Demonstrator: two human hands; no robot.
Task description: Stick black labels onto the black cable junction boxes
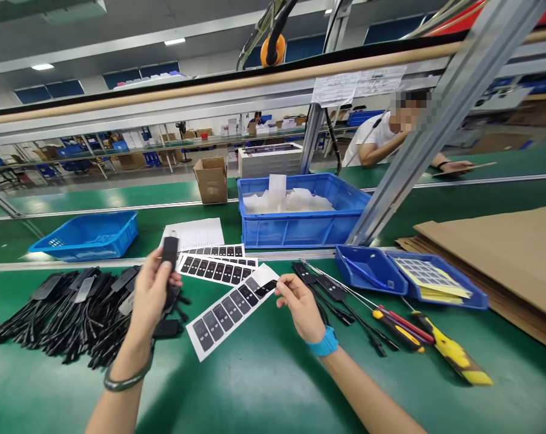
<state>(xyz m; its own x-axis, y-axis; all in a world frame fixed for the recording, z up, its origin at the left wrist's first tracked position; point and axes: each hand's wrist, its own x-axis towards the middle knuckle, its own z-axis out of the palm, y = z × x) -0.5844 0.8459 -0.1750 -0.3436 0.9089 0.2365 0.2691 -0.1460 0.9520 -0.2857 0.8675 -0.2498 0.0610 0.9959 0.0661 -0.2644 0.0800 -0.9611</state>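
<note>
My left hand (151, 288) is closed around a small flat black plastic case (170, 250), held upright above the table. Between the thumb and fingers of my right hand (300, 304) is a black label (267, 288), over the upper end of a white label sheet (222, 314) lying slantwise on the table. Several black labels remain on that sheet. More label sheets (216, 269) lie behind it, partly overlapping. To the left is a heap of black cables with cases (85, 307). Right of my right hand lie a few black cased cables (330, 287).
Screwdrivers (399, 330) and a yellow-handled tool (456, 349) lie at right, near blue trays (478, 299) and stacked cardboard (503, 247). Behind stand a blue basket (89, 235), a carton (212, 184) and a blue crate (295, 232). A metal post (393, 187) slants up; a person (376, 141) sits beyond.
</note>
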